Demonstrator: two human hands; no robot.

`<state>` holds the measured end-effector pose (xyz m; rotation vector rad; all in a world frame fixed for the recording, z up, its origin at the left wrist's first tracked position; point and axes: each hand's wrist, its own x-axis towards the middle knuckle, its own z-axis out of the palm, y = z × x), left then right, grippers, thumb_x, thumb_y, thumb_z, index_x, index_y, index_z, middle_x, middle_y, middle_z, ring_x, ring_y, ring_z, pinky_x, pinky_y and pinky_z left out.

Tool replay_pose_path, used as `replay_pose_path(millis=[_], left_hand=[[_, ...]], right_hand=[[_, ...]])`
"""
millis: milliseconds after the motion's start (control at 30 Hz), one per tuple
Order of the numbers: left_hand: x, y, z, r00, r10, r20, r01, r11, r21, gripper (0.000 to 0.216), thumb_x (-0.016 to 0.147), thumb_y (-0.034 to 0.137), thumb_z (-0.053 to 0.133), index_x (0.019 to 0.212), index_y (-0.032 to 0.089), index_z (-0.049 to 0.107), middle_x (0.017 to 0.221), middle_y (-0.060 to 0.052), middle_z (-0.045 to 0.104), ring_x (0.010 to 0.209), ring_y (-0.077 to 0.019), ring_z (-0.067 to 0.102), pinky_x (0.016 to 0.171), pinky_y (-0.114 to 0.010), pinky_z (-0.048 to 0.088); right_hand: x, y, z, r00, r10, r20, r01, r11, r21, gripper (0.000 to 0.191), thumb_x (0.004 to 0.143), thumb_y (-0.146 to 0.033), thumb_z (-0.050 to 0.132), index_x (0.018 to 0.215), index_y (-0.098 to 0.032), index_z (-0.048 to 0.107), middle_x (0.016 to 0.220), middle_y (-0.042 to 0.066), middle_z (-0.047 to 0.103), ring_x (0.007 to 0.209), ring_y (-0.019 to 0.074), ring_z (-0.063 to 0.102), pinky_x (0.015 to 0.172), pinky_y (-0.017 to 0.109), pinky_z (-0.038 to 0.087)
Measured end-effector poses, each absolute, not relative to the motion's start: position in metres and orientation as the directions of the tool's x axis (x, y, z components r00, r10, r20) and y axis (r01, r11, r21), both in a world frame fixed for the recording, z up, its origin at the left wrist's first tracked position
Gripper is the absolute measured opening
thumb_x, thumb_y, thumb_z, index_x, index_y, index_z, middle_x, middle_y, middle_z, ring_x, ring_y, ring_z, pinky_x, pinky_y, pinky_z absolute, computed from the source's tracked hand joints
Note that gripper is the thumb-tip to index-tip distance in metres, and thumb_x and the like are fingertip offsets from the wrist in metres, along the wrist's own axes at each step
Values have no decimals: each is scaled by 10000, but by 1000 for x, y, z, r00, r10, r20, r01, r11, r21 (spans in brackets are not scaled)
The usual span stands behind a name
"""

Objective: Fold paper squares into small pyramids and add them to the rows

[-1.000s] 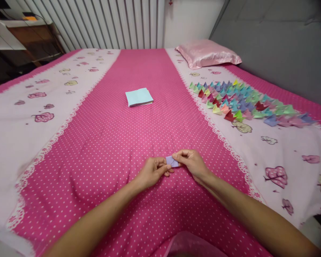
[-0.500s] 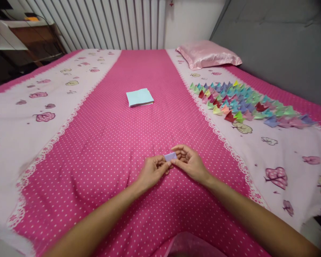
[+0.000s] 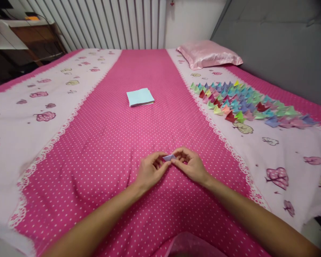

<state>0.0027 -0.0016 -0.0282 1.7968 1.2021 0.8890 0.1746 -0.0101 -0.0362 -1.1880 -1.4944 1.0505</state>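
A small piece of folded lavender paper [image 3: 169, 157] is pinched between my two hands, just above the pink bedspread. My left hand [image 3: 153, 169] grips its left end between thumb and index finger. On the other side, my right hand [image 3: 190, 164] holds the right end, thumb in front and fingers behind. The visible part of the paper is a slim shape with slanted ends; the fingertips cover the rest.
A stack of square paper [image 3: 140, 97], pale blue on top, lies farther up the bedspread [image 3: 139, 135]. Many folded paper boats [image 3: 246, 101] in mixed colours stand in rows at the right. Behind them are a pink pillow [image 3: 208, 54] and a grey headboard [image 3: 278, 46].
My left fingers have shifted from beneath the paper up to its left end, index finger over the top. The paper's visible part now looks narrower and more pointed. My right hand has barely moved.
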Motion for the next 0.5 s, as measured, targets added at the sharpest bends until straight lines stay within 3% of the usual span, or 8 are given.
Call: replay_pose_path(millis=[200, 500], left_hand=[[5, -1, -27, 340, 940, 20, 373, -154, 915, 218, 777, 326, 622, 881, 140, 670, 649, -17, 611, 537, -96, 486, 501, -208, 380], [4, 1, -34, 333, 942, -38, 249, -49, 967, 278, 776, 405, 618, 746, 129, 642, 574, 17, 516, 500, -75, 414, 469, -197, 321]], right_hand=[[174, -10, -33, -128, 991, 51, 30, 55, -998, 192, 750, -340, 655, 832, -184, 581, 702, 13, 620, 629, 127, 602, 571, 252, 490], [176, -10, -36, -117, 985, 130, 110, 143, -984, 169, 785, -325, 630, 884, -190, 644, 739, 21, 633, 613, 115, 563, 548, 242, 458]])
